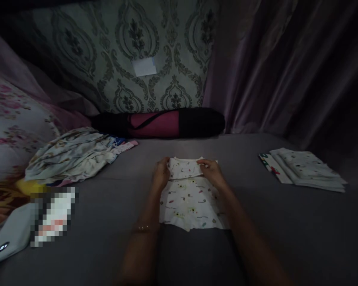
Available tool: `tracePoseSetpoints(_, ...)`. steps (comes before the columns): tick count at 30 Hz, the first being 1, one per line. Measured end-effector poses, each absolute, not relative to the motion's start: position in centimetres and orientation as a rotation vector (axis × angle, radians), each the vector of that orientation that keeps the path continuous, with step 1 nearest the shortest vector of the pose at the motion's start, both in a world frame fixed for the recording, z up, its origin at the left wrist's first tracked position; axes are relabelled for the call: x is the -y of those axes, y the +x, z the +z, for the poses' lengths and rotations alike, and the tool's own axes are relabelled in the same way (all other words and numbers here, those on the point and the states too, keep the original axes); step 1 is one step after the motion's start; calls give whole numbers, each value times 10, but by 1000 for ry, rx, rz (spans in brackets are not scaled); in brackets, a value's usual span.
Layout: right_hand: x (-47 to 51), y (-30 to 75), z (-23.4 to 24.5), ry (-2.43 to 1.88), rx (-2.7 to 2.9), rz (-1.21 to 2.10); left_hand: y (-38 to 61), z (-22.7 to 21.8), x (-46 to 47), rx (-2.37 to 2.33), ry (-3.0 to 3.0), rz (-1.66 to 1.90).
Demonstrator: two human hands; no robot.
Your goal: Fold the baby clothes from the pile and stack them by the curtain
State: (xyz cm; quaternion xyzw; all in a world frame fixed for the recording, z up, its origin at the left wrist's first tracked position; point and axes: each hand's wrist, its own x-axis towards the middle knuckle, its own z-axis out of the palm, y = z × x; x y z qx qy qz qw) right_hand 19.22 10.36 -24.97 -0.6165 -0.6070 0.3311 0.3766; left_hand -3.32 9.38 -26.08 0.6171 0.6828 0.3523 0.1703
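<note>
A small white printed garment (pixel 187 202), which looks like a child's top, lies flat on the grey sheet in front of me. Its far end is folded over toward me, making a short flap across the top. My left hand (pixel 161 173) grips the left edge of that flap, and a thin bracelet shows on the wrist. On the other side, my right hand (pixel 211 172) pinches the flap's right corner between thumb and fingers. Part of the garment's right side is hidden behind my right forearm.
To the right sits a stack of folded clothes (pixel 307 169). A crumpled clothes pile (pixel 74 153) lies left, near a floral pillow (pixel 12 131). A black and magenta long bag (pixel 155 124) rests against the patterned wall (pixel 107 51). A pale boxy object (pixel 13 234) is at lower left.
</note>
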Motion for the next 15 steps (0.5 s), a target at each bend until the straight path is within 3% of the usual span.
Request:
tracePoseSetpoints(7,-103,199,-260,-1701,1759,576,-24,-266,-83,-1989,1917,604)
tracePoseSetpoints(15,-82,189,-255,-1861,2047,141,-23,-270,-81,-2065,1896,450)
